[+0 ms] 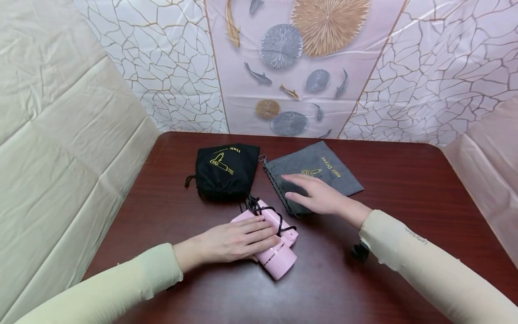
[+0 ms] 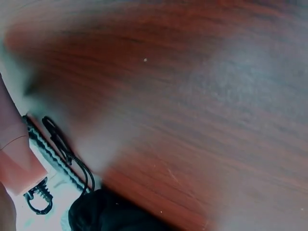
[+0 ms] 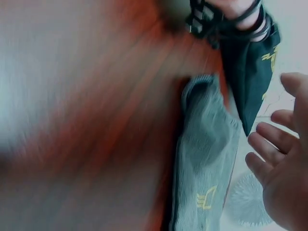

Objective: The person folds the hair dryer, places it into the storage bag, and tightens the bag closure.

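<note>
A pink hair dryer (image 1: pixel 279 261) with its black cord (image 1: pixel 279 220) looped round it is low over the table. My left hand (image 1: pixel 238 240) holds it from above, fingers laid across the body and thumb on the near side. In the left wrist view, part of the dryer (image 2: pixel 21 166) shows at the left edge. My right hand (image 1: pixel 313 193) hovers at the grey drawstring pouch (image 1: pixel 340 177), fingers spread and holding nothing; whether it touches the pouch I cannot tell. The right wrist view shows that hand (image 3: pixel 288 168) beside the grey pouch (image 3: pixel 202 144).
A black drawstring pouch (image 1: pixel 228 173) with a yellow dryer print lies left of the grey one, beyond the dryer. Both rest on a dark red-brown wooden table (image 1: pixel 162 216). A patterned sheet (image 1: pixel 283 90) hangs behind the table's far edge, with pale cloth (image 1: pixel 60 112) at the left.
</note>
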The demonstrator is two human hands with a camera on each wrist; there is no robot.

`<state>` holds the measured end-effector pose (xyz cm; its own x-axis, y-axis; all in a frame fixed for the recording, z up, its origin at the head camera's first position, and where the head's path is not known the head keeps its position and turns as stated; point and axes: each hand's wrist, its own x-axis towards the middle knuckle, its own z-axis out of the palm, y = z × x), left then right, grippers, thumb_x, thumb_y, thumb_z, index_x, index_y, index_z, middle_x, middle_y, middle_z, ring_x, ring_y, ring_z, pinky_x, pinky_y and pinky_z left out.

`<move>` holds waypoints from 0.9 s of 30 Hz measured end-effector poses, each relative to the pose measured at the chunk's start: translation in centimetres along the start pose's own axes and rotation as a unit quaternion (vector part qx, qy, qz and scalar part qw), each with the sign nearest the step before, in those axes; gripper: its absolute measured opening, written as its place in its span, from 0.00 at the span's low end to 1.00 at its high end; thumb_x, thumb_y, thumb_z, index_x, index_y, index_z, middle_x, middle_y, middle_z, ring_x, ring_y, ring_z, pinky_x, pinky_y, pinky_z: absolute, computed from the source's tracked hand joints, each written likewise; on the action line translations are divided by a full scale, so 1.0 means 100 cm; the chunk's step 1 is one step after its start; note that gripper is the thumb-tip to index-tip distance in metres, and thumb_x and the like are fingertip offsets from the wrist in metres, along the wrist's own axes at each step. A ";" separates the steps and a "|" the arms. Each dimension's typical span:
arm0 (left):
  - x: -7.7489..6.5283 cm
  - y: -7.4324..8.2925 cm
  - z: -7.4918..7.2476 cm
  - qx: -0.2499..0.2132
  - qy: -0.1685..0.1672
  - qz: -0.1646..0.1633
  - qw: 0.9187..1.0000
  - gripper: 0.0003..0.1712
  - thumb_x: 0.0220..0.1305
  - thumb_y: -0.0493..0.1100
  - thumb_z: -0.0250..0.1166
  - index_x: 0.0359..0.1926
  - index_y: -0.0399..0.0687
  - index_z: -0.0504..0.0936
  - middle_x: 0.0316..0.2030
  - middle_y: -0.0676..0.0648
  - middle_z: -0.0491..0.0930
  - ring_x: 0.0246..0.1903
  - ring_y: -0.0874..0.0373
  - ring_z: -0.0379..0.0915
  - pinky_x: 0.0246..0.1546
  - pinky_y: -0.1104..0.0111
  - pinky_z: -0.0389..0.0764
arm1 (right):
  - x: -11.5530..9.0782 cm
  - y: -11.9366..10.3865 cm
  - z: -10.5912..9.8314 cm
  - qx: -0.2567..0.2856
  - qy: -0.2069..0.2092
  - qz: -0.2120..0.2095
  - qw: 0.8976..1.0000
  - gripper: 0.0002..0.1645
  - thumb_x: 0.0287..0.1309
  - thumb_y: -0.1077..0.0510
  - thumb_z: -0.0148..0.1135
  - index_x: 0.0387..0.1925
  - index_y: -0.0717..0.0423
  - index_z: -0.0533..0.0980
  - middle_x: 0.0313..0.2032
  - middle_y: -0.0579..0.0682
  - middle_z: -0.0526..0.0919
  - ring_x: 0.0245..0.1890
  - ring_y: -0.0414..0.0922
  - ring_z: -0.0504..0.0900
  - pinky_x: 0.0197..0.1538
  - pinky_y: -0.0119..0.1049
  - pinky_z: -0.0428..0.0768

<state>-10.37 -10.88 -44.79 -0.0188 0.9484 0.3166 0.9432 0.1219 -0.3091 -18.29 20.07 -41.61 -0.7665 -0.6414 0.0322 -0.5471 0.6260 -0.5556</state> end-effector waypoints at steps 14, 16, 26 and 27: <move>-0.003 -0.004 0.011 -0.004 -0.033 -0.011 0.999 0.28 0.79 0.47 0.58 0.75 0.44 0.73 0.72 0.41 0.74 0.73 0.50 0.70 0.78 0.55 0.65 | 0.016 0.019 0.021 -0.152 -0.052 0.000 0.987 0.40 0.76 0.44 0.62 0.77 0.66 0.68 0.75 0.66 0.70 0.76 0.64 0.67 0.78 0.62 0.63; -0.005 -0.005 0.011 0.000 -0.036 -0.010 0.999 0.28 0.79 0.46 0.58 0.75 0.44 0.73 0.72 0.41 0.74 0.73 0.50 0.70 0.78 0.55 0.66 | 0.014 0.022 0.021 -0.155 -0.058 0.002 0.986 0.40 0.76 0.44 0.62 0.77 0.66 0.68 0.76 0.65 0.69 0.77 0.63 0.66 0.79 0.62 0.62; -0.010 -0.017 0.007 0.006 -0.044 -0.016 0.999 0.28 0.78 0.42 0.58 0.75 0.46 0.73 0.74 0.42 0.73 0.75 0.49 0.68 0.76 0.58 0.68 | -0.004 0.032 0.012 -0.168 -0.063 -0.022 0.984 0.35 0.72 0.54 0.63 0.73 0.67 0.72 0.75 0.65 0.71 0.76 0.65 0.68 0.75 0.64 0.67; -0.011 -0.018 0.006 0.008 -0.046 -0.016 0.999 0.28 0.78 0.42 0.58 0.76 0.47 0.73 0.74 0.42 0.73 0.75 0.49 0.68 0.76 0.58 0.68 | -0.006 0.032 0.011 -0.172 -0.066 -0.019 0.983 0.35 0.71 0.54 0.63 0.74 0.66 0.72 0.75 0.65 0.71 0.76 0.64 0.68 0.75 0.64 0.67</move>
<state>-12.27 -11.92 -45.14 -0.0804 0.9666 0.2434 0.9358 0.1573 -0.3154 -19.23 21.99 -44.31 -0.7057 -0.7048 -0.0724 -0.6731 0.6988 -0.2422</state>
